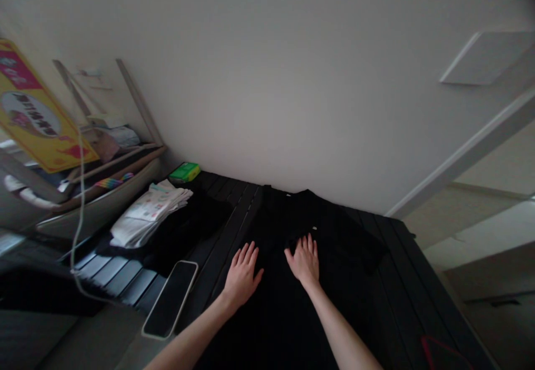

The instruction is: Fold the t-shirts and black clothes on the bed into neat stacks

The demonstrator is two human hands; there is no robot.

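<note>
Black garment (334, 247) lies spread flat on the dark slatted counter (223, 228), its collar toward the far edge. Left hand (242, 276) and right hand (305, 261) rest palm-down on it, both spread open, pinching nothing. Smartphone (169, 298) lies near left of them; folded white bundle (146, 217) and green box (184, 172) sit farther left.

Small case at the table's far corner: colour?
Bright green case, shown best in the head view.

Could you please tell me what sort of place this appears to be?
Probably a home room: a black cloth garment on a dark slatted table, folded white fabric and a black smartphone.
</note>
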